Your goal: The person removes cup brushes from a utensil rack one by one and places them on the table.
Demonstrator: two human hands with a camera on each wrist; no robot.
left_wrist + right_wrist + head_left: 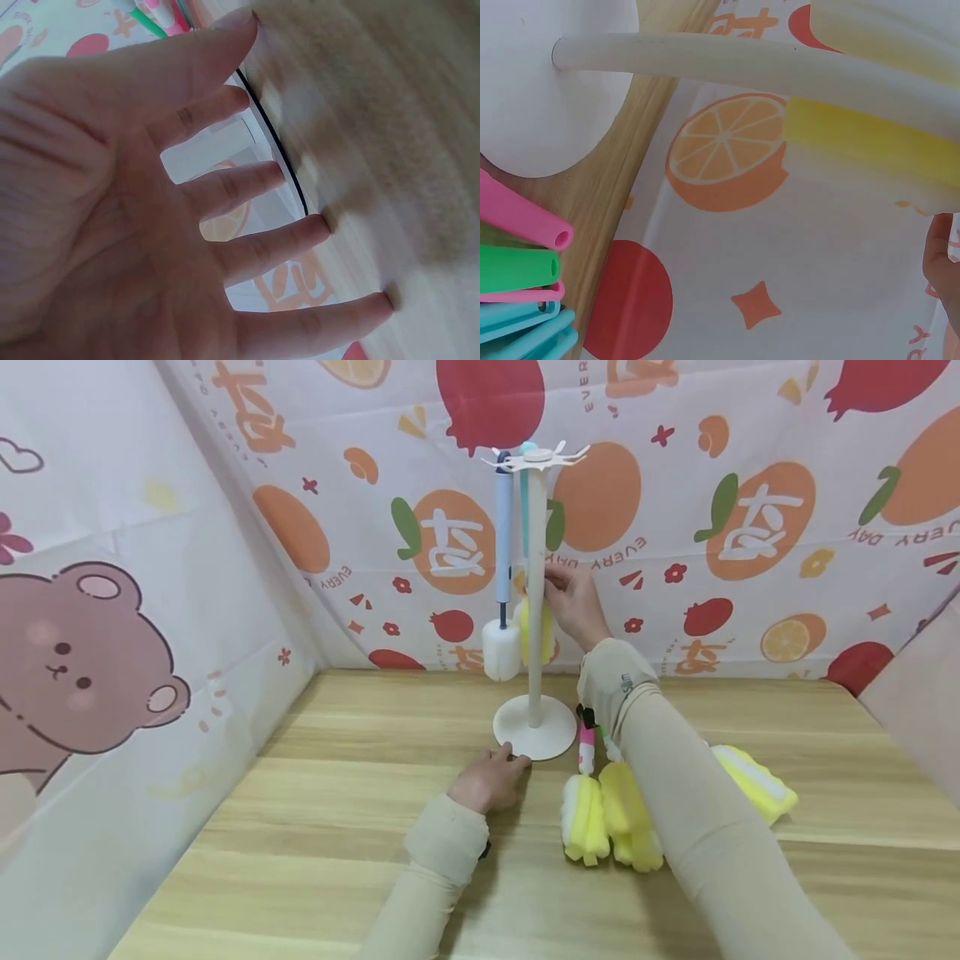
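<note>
A white stand with a round base (517,739), an upright post (536,610) and a ring of hooks (537,461) stands on the table. From it hangs a blue-handled bottle brush (504,539) with a white head. Behind the post is a teal-handled sponge brush (525,510), its yellow-and-white sponge (870,131) hanging down. My right hand (577,602) pinches this brush just above the sponge; the post partly hides the fingertips. Low at the base's front edge, my left hand (491,781) rests its spread fingertips (266,176) on the rim and the table.
Right of the stand lie several yellow-and-white sponge brushes (585,822), partly under my right forearm. Pink, green and teal handle ends (525,266) point toward the back. A fruit-print cloth (750,610) hangs behind the table, and a bear-print cloth (82,652) at the left.
</note>
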